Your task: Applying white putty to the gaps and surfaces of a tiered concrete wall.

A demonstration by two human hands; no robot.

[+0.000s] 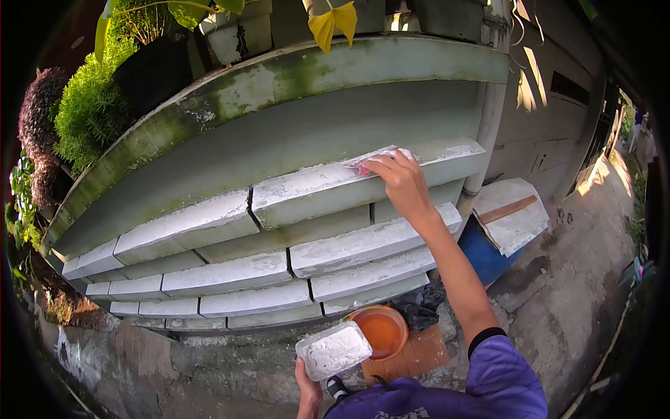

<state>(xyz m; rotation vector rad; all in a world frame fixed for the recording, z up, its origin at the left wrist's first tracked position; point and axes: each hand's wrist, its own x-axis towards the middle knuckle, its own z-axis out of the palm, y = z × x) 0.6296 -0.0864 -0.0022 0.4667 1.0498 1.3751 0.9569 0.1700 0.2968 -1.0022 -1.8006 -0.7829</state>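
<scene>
My right hand [400,176] reaches up to the top ledge of a stepped, pale green wall [293,126]. Its fingers are closed round a pinkish-red piece [359,166], a cloth or sponge smeared with white, pressed on the ledge's upper face. White coating [300,183] covers much of that face. Low in front of me, my left hand [307,386] grips a shallow rectangular tray [305,362] by its near edge. White paste [336,349] spreads over the tray's inside. My left thumb shows along its side; the other fingers are mostly hidden beneath.
An orange-brown basin [399,315] of liquid stands on the ground beside brown tiles [419,353] and a black plastic bag [419,315]. To the right is a blue drum [492,246] under a pale board [520,227]. Potted plants [94,115] line the mossy upper rim.
</scene>
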